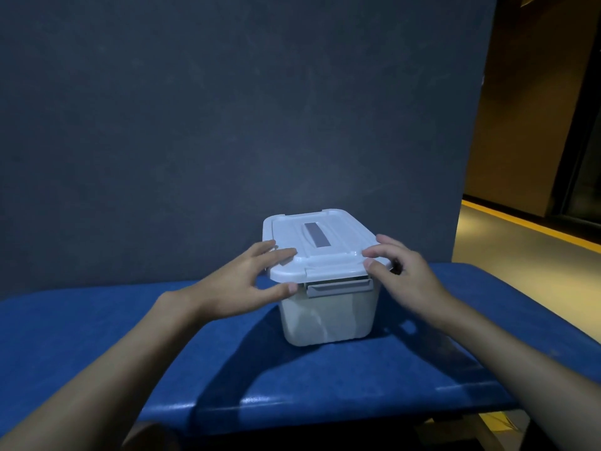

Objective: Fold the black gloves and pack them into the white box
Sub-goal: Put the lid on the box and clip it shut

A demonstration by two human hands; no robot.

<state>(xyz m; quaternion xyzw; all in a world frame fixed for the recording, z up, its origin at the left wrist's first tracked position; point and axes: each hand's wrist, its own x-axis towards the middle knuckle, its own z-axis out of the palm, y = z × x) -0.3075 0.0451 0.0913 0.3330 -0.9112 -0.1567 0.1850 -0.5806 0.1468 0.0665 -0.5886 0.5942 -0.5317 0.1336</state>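
Blue padded worktop (97, 336), glossy along the near edge. One item is carried directly on it: a white box (328, 317), lid (325, 232) fitted, stood upright between the left hand (247, 278) and the right hand (405, 275), just beyond both wrists.

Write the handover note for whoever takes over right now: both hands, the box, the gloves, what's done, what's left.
Hands: left hand has spread fingers on the near left corner of the lid, thumb under its rim; right hand touches the near right corner.
Things: white box stands on the blue table, lid on; grey front latch shows below the rim, fastened or not I cannot tell. Black gloves not in view.
Done: unclear, the box hides its contents.
Left: confirm gloves are folded inside, then latch.
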